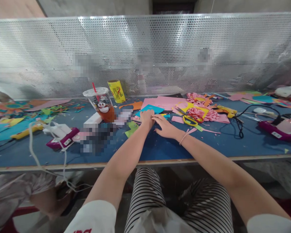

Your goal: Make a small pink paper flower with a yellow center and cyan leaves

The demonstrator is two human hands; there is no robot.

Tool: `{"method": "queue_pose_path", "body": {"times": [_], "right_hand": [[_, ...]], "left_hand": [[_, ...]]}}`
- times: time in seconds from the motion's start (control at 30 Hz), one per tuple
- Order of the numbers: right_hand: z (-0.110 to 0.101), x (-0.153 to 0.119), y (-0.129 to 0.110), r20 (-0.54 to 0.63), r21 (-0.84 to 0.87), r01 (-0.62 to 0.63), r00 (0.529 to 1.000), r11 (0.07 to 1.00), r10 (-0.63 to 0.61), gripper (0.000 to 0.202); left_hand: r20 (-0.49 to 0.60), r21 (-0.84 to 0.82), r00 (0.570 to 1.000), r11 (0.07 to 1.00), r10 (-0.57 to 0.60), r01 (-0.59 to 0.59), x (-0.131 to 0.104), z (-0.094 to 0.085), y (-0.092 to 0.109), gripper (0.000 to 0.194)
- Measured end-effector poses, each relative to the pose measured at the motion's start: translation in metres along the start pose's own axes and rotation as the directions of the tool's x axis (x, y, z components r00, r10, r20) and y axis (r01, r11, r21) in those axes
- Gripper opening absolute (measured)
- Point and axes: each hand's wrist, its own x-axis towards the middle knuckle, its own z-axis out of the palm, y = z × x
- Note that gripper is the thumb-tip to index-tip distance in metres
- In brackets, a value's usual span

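My left hand (147, 117) lies on a sheet of blue paper (157, 109) at the middle of the blue table; its fingers are hard to make out. Just right of it, my right hand (165, 127) has its fingers apart, with the fingertips reaching the left wrist. Pink paper (165, 102) lies behind the blue sheet. Close to the right hand are yellow-handled scissors (190, 120) and pink crinkled paper flowers (203, 114). A green paper scrap (131, 128) rests left of my left hand.
A lidded cup with a brown drink (104, 106) and a yellow can (116, 92) stand at the left. Purple power strips (63, 139) with cables sit on both sides. A yellow glue gun (224, 111) is at the right. A perforated metal screen (145, 42) closes the back.
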Motion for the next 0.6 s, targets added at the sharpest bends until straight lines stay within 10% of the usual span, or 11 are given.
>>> {"method": "queue_pose_path", "body": {"times": [0.3, 0.6], "right_hand": [[-0.002, -0.002, -0.009, 0.004, 0.004, 0.059, 0.998, 0.998, -0.059, 0.029], [0.003, 0.002, 0.004, -0.099, -0.008, 0.024, 0.995, 1.000, -0.024, 0.055]], "left_hand": [[0.066, -0.010, 0.998, 1.000, -0.018, 0.019, 0.002, -0.001, 0.000, 0.032], [0.086, -0.045, 0.996, 0.998, -0.028, 0.032, -0.003, 0.002, 0.007, 0.029]]}}
